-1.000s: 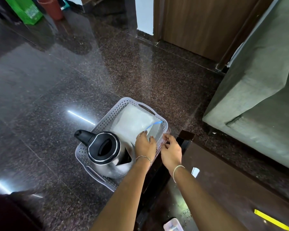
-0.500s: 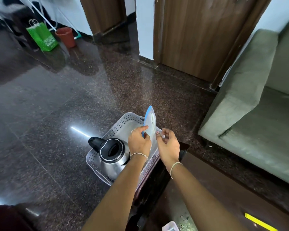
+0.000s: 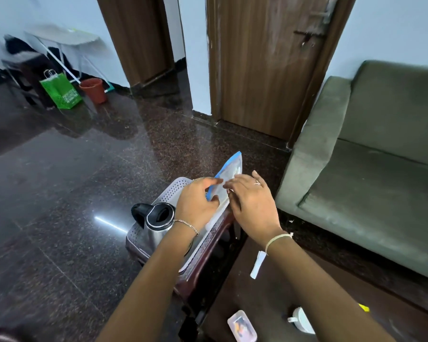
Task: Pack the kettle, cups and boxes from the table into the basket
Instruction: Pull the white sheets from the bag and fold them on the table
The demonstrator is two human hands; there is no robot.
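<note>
Since the flat box is thin translucent plastic with a blue rim, expect it to be light, a little flexible across its broad faces and slick to the touch. Contents, if any, can't be read through the blur. Best hold is on the rim, thumb on one side and fingers on the other. A squeeze mid-panel would likely bow it.

Left grip: pinching the box's blue edge, thumb on the near side, fingers over the top.

Right grip: fingers fairly straight, tips laid against the box's other face, steadying rather than clasping. Thumb not visible.

Box position: up on edge and tilted, upper corner sticking out above both grips, lower end hidden behind them. It stands between the two grips, over the right side of the basket.

Kettle: already upright in the basket, just left of the left wrist. Basket sits beside the far end of the table.

Left to pack, by my reading: a small clear box and a white cup-like item. Both are on the table near the bottom edge, well apart from either grip.
</note>
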